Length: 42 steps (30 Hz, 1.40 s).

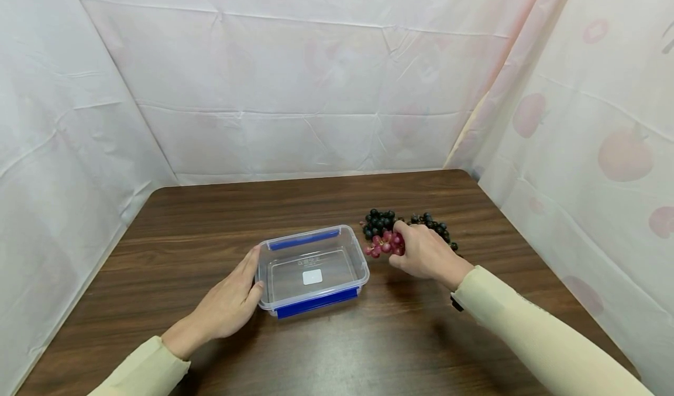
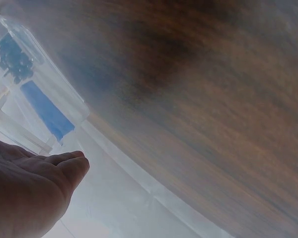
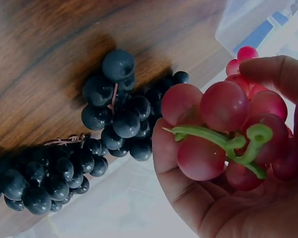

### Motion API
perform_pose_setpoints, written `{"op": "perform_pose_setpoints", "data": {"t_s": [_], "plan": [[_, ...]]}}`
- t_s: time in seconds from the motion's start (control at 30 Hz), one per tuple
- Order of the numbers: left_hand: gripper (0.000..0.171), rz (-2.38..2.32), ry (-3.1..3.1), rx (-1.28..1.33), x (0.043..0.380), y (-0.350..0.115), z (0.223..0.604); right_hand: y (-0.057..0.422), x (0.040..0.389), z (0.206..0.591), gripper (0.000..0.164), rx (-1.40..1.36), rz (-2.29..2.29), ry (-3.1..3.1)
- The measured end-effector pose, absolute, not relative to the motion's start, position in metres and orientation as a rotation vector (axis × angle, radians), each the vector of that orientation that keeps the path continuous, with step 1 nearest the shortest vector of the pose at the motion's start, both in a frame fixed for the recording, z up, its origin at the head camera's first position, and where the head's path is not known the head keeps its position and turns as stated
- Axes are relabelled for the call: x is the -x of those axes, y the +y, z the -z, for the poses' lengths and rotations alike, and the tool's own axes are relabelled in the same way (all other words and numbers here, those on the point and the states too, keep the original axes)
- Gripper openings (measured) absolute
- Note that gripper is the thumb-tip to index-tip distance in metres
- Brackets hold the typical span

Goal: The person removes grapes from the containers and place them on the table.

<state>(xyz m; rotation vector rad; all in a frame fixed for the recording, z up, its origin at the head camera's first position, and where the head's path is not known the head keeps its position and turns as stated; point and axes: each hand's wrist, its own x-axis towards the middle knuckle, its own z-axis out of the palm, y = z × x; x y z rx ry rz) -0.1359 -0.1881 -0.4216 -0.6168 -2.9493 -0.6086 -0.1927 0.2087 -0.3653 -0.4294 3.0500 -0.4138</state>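
Note:
My right hand [image 1: 429, 254] grips a bunch of red grapes [image 1: 387, 243], just right of a clear plastic container. In the right wrist view the fingers and thumb curl round the red grapes [image 3: 223, 106], and a green stem faces the camera. The lidless container [image 1: 316, 267] has blue side clips and a white label on its bottom. Against its left wall rests my left hand [image 1: 229, 296], fingers extended along the side. Two bunches of dark grapes lie behind the right hand: one bunch [image 1: 378, 223] at the left, another [image 1: 437, 226] at the right, partly hidden.
Everything stands on a brown wood-grain table [image 1: 210, 209] with rounded back corners. White cloth [image 1: 316, 92] hangs behind it and at both sides. A small black object [image 1: 456, 303] shows under the right wrist.

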Motion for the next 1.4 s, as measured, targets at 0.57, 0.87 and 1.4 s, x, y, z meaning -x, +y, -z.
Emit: {"op": "perform_pose_setpoints", "data": {"t_s": [0.57, 0.87, 1.4], "plan": [[0.067, 0.599, -2.953, 0.619, 0.136, -0.188, 0.423, 0.208, 0.186, 0.378, 0.052, 0.391, 0.408, 3.029], [0.067, 0.597, -2.951, 0.621, 0.136, -0.188, 0.422, 0.209, 0.183, 0.384, 0.052, 0.43, 0.383, 3.034], [0.067, 0.587, -2.954, 0.614, 0.137, -0.188, 0.422, 0.21, 0.176, 0.393, 0.051, 0.443, 0.349, 3.015]]}}
